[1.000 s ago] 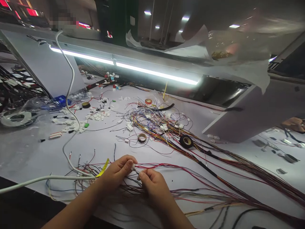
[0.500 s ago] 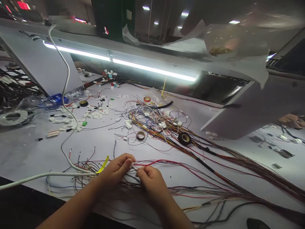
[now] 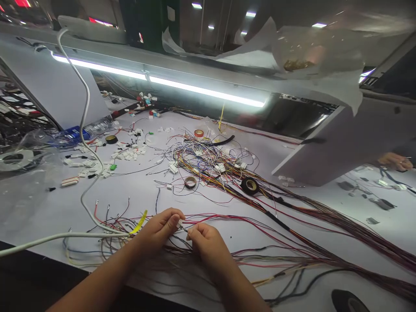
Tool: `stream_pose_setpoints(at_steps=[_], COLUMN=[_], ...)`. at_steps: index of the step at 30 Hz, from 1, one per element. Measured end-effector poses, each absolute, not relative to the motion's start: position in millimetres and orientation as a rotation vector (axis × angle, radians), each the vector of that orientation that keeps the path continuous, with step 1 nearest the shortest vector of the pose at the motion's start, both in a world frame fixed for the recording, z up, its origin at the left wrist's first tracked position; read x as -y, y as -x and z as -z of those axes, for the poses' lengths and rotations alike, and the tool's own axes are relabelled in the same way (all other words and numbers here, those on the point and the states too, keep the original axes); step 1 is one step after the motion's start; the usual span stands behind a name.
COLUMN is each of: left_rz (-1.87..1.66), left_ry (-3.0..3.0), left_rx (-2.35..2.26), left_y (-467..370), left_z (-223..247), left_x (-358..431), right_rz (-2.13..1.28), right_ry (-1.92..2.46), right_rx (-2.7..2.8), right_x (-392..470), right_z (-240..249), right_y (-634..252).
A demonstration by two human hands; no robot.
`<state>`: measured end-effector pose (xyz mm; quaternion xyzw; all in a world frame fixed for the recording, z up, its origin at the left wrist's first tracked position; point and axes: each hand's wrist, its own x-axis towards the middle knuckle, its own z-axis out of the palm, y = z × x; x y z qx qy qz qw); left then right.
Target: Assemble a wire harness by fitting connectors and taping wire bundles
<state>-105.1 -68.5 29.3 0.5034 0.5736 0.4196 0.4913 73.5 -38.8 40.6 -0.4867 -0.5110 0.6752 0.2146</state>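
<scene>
Near the front of the white table, my left hand point(image 3: 165, 225) pinches a small white connector point(image 3: 180, 223) between thumb and fingers. My right hand point(image 3: 203, 238) is closed just to its right, with thumb and forefinger on a thin dark wire point(image 3: 185, 229) that runs to the connector. Red wires point(image 3: 214, 216) pass behind both hands. More loose wires lie under the hands and wrists, and their ends with metal terminals fan out to the left, beside a yellow tag point(image 3: 139, 222).
A tangled wire bundle point(image 3: 201, 156) lies behind the hands, with a black tape roll point(image 3: 250, 186) on it. White connectors point(image 3: 130, 152) are scattered at left. A white cable point(image 3: 87, 108) hangs at left. Another person's hand point(image 3: 394, 160) shows beyond the right panel point(image 3: 312, 151).
The view has shifted slightly, and more of a black roll shows at the bottom right. Both hands keep nearly the same pose around the connector and wire.
</scene>
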Motion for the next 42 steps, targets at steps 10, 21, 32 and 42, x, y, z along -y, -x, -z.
stream_pose_setpoints(at_steps=[10,21,32,42], left_rz=[-1.042,-1.121,-0.774,-0.86], left_ry=[-1.322,-1.202,-1.603,-0.916], left_rx=[-1.412,-1.619,-1.591,-1.416], left_y=[91,119,142,111], left_z=[-26,-57,-62,-62], left_x=[67,78,106,106], right_rz=[-1.666,-0.454,-0.295,-0.078], right_ry=[1.182,0.907,0.59,0.599], right_rx=[1.55,2.266,2.811,2.537], right_x=[44,42,47,50], right_z=[-29,-72,-66,-37], right_y=[-64,-88,-74,-74])
